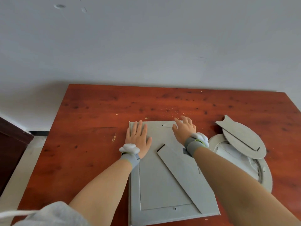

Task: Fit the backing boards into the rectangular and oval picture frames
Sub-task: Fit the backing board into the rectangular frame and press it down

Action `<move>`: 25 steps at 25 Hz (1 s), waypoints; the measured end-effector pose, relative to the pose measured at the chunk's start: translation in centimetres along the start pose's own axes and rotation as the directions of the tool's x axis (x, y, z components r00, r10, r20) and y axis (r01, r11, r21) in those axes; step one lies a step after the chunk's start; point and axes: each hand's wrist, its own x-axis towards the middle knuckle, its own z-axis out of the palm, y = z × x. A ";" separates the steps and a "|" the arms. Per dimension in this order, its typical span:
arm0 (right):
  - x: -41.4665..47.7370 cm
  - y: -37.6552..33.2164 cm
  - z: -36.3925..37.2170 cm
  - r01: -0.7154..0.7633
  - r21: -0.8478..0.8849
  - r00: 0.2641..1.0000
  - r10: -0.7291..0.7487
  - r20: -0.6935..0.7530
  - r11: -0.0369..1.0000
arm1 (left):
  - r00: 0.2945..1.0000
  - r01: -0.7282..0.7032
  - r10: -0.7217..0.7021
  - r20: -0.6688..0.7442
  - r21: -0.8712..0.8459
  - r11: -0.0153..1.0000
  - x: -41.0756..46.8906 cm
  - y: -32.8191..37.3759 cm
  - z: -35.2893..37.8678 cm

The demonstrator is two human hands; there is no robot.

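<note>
Both hands flat on the far end of the rectangular frame; oval frame waits, unfitted.

The rectangular frame lies face down at the counter's near edge, long axis running away from the person; its backing board sits in the recess, stand leg crossing it diagonally. Left hand and right hand press the far corners, fingers spread flat, gripping nothing. The oval frame lies just right, toward the counter's right edge, its oval backing board propped askew over the far rim. Right hand is nearer; likely that board next.
</note>
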 end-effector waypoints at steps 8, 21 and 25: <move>5.7 -1.1 -2.9 -0.034 0.016 0.970 0.029 0.240 0.999 | 1.000 -0.013 0.013 0.014 0.050 0.999 0.2 -0.2 0.6; 8.4 -2.7 -2.8 0.106 -0.277 0.944 -0.008 0.331 0.955 | 1.000 -0.010 0.010 0.004 0.011 1.000 0.3 -0.2 0.7; 7.7 -3.1 -2.5 0.151 -0.317 0.934 -0.030 0.356 0.936 | 1.000 -0.006 0.006 0.000 0.021 1.000 0.3 -0.2 0.8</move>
